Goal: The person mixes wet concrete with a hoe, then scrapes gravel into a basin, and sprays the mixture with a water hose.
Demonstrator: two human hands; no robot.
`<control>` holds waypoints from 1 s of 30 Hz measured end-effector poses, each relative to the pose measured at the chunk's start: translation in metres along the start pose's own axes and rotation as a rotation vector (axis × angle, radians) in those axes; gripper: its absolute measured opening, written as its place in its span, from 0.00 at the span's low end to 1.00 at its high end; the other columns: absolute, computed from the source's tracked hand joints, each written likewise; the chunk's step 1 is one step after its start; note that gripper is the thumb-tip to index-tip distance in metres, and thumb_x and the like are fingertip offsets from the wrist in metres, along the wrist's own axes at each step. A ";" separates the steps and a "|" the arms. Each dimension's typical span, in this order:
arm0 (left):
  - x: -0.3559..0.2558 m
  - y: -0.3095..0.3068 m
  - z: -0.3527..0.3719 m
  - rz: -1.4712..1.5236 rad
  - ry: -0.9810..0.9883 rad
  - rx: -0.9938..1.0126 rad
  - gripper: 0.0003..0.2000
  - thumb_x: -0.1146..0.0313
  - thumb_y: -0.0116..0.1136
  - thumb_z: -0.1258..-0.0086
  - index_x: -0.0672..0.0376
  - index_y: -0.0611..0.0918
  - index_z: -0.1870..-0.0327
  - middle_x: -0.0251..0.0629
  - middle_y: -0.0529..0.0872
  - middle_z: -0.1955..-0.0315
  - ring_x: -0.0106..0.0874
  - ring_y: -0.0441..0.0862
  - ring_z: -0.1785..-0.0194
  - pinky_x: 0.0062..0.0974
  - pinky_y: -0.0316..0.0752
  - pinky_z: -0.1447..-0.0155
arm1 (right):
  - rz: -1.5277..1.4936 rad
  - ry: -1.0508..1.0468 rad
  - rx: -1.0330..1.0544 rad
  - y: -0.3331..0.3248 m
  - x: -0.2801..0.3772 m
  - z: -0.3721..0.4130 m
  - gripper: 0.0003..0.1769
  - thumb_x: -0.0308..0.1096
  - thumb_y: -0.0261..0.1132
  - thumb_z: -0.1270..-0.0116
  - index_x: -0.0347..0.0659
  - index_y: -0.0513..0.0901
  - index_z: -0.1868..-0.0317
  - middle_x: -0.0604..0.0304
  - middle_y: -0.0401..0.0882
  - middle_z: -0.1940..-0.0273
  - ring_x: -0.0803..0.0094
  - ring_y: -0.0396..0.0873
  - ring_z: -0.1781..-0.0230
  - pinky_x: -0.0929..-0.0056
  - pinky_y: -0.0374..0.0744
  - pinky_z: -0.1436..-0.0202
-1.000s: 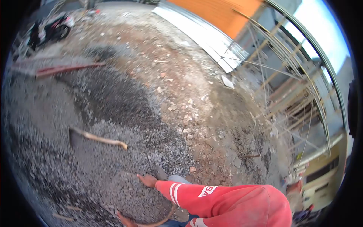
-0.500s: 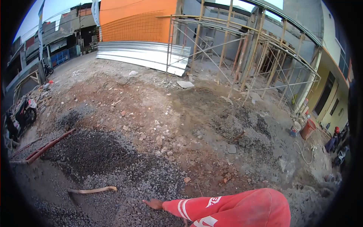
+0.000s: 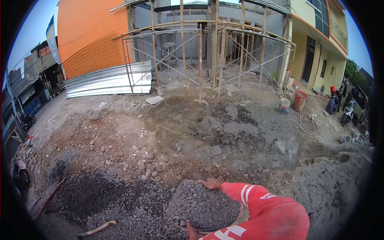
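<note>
A shallow basket (image 3: 241,213) with a thin tan rim sits low before me, heaped with grey gravel (image 3: 202,204). My right hand (image 3: 212,184), reaching from a red sleeve, grips its far edge with the fingers closed there. At the near edge, my left hand (image 3: 193,231) holds the rim, thumb uppermost; the picture's bottom cuts off most of it. A tool's curved wooden handle (image 3: 97,229) lies on the loose gravel to the left; its head is barely visible.
Dark gravel (image 3: 96,192) spreads leftward beside a red metal bar (image 3: 50,199). Ahead lie rubble and another gravel heap (image 3: 232,126). Scaffolding (image 3: 200,60) and corrugated sheets (image 3: 108,80) stand beyond. An orange bucket (image 3: 300,101), white pail (image 3: 284,105) and hose (image 3: 302,127) are right.
My view has swung right. My right hand, earlier stretched over the gravel, now grips the basket's far edge. The loaded basket and my left hand have come into sight.
</note>
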State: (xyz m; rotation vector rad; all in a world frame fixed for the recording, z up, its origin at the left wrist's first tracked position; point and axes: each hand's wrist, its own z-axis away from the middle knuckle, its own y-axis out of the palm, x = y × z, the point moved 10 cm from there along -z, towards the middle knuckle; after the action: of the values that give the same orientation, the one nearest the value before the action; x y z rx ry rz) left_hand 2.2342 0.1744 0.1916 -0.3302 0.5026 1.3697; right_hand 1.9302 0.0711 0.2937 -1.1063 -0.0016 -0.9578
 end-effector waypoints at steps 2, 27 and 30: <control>0.011 0.040 0.008 -0.100 -0.031 0.074 0.31 0.41 0.65 0.44 0.64 0.78 0.56 0.43 0.79 0.63 0.37 0.77 0.62 0.36 0.72 0.58 | -0.045 0.129 -0.053 -0.023 -0.090 0.002 0.53 0.75 0.40 0.37 0.25 0.77 0.45 0.32 0.73 0.43 0.40 0.70 0.38 0.51 0.67 0.35; 0.124 0.166 0.100 -0.836 -0.094 0.743 0.14 0.60 0.61 0.41 0.64 0.78 0.76 0.36 0.76 0.85 0.29 0.74 0.82 0.33 0.68 0.78 | -0.829 1.122 -1.074 0.164 -0.320 0.560 0.49 0.69 0.41 0.31 0.24 0.71 0.39 0.35 0.73 0.41 0.48 0.70 0.37 0.61 0.66 0.35; 0.139 0.155 0.106 -0.874 -0.152 0.828 0.14 0.60 0.59 0.40 0.64 0.79 0.75 0.37 0.78 0.84 0.30 0.76 0.82 0.33 0.70 0.77 | -0.912 1.273 -1.096 0.203 -0.293 0.591 0.50 0.70 0.41 0.32 0.24 0.70 0.38 0.37 0.73 0.40 0.50 0.70 0.37 0.62 0.66 0.34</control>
State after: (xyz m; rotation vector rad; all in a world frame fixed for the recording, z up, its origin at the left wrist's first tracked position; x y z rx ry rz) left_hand 2.1141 0.3735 0.2195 0.2297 0.6465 0.2707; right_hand 2.1423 0.7281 0.3007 -1.2441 1.2773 -2.5310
